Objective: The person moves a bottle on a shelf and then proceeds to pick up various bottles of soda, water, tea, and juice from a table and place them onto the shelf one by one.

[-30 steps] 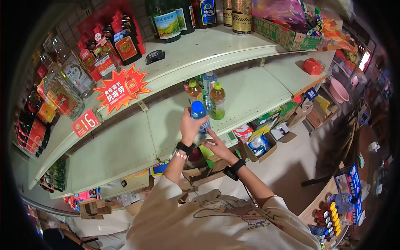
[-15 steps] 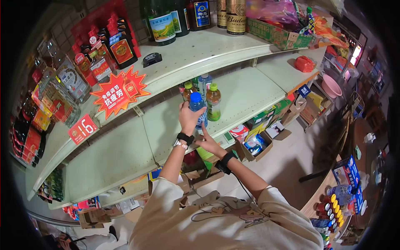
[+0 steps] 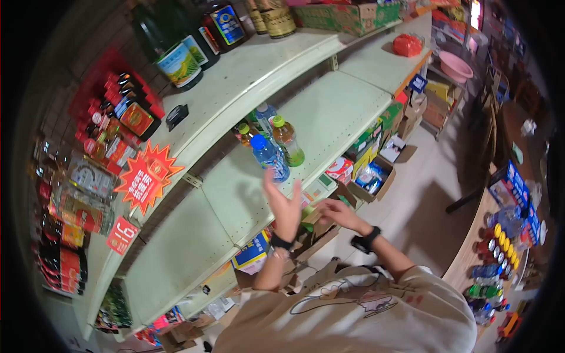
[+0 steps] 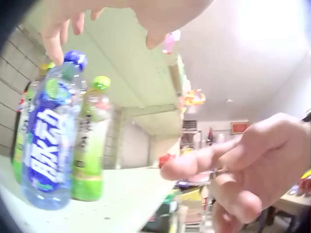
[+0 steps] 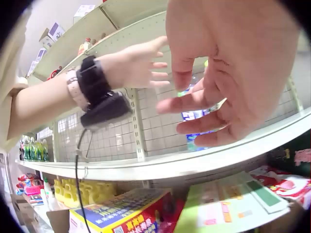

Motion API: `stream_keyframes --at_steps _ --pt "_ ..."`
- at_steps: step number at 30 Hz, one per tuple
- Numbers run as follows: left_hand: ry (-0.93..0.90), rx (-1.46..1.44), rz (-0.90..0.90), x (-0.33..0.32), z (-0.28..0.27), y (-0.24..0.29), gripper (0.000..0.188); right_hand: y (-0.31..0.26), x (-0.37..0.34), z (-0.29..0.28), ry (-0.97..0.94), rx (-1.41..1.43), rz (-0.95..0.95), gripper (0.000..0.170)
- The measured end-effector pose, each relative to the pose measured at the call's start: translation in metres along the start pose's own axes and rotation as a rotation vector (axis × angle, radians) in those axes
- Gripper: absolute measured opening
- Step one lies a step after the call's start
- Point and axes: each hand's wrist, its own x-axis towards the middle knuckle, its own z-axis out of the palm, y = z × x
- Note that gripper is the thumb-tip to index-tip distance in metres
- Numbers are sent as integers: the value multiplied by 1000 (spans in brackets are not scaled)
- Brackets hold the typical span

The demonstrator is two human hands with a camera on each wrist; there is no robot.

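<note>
A clear bottle with a blue cap and blue label [image 3: 269, 160] stands upright on the middle shelf [image 3: 176, 235]. Just in front of it is my left hand [image 3: 284, 203], fingers extended and holding nothing. One of its fingertips [image 4: 54, 52] overlaps the bottle's shoulder in the left wrist view. Beside and behind the blue-capped bottle stand a green-capped drink bottle [image 3: 286, 141], another green-capped one [image 3: 245, 134] and a pale blue bottle [image 3: 265, 115]. My right hand [image 3: 341, 215] hangs off the shelf's front edge, its fingers loosely bent around nothing.
Liquor bottles [image 3: 132, 117] and a red starburst sign [image 3: 150, 176] line the upper shelf. A red bag [image 3: 407, 45] lies at the middle shelf's far end. Below are open cardboard boxes [image 3: 376, 176]. Small bottles [image 3: 497, 253] stand on a table at right.
My left hand has let go of the blue-capped bottle and drawn back toward me. The right hand has moved away from the bottle to the right. The head view has tilted.
</note>
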Motion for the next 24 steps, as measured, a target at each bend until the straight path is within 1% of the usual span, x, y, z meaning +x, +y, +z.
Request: stream_keyframes --at_steps 1,3,5,7,9,10,11,12,13,14,15,17,18,19,20,21,23,24 --pt "-151 -101 -18 -25 1 8 59 6 -28 -20 -46 15 129 31" --pt "-730 -260 -47 -64 7 27 48 17 -82 -51 84 -120 265 30" --pt "-1187 -392 -88 -112 19 39 43 24 -135 -74 226 -218 412 33" --pt "-1696 -150 -39 -133 34 67 46 24 -184 -86 258 -270 528 28" --pt "-1755 -106 125 -196 54 49 48 42 -225 -96 243 -402 712 29" --pt "-1829 -65 208 -207 62 57 45 57 -243 -101 174 -495 598 32" --pt "-1865 -89 231 -213 71 62 45 75 -259 -97 276 -489 706 33" --pt "-1882 -51 271 -213 79 69 43 94 -269 -94 302 -559 615 38" --pt "-1904 -16 322 -212 87 76 41 105 -282 -89 338 -629 529 48" --pt "-1836 -5 399 -204 94 85 40 93 -284 -82 332 -599 601 48" --pt "-1754 -28 506 -210 104 79 41 78 -278 -78 330 -560 670 49" --pt "-1858 183 652 -194 122 107 43 83 -281 -78 288 -572 584 50" --pt "-1915 163 731 -197 132 111 43 77 -283 -83 301 -571 611 51" --pt "-1874 90 736 -200 142 110 44 71 -284 -90 308 -563 633 51" --pt "-1830 23 732 -203 152 113 45 56 -289 -97 383 -567 661 52" --pt "-1877 17 795 -205 161 121 45 50 -298 -105 467 -618 662 51" --pt "-1859 -56 731 -211 177 136 47 44 -313 -125 597 -609 753 52" --pt "-1892 -51 743 -217 185 143 47 40 -324 -135 686 -612 769 51"
